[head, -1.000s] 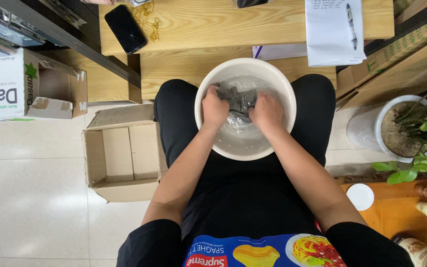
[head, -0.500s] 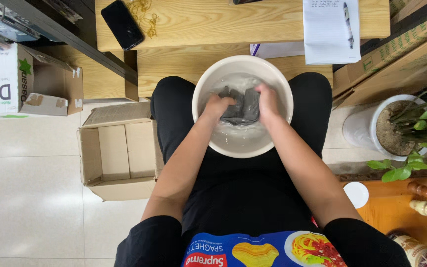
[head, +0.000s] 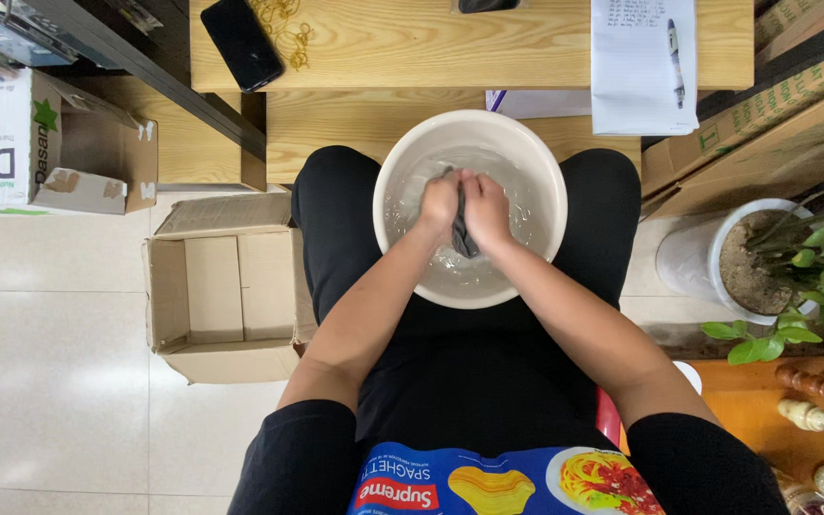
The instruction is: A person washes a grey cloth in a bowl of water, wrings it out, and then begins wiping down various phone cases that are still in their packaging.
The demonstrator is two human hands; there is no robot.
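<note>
Hands pressed together over a dark grey cloth in a water-filled basin on the person's lap.

Both hands met at the middle of the white basin (head: 402, 162): the left hand (head: 439, 205) and right hand (head: 486, 208) were each clenched on the cloth (head: 463, 238), knuckles nearly touching, so that the fabric was bunched between them, a grip that would suit rubbing or wringing. The basin rested on the thighs, just below the edge of the wooden table (head: 431, 48), which kept it steady and within easy reach of both arms. It held clear, rippled water. The cloth appeared dark grey, soaked and crumpled, with a fold hanging below the hands into the water; most of it was hidden by the fingers. An open cardboard box (head: 226, 291) stood on the tiled floor beside the left knee, and a potted plant (head: 774, 257) stood well apart to the right.
</note>
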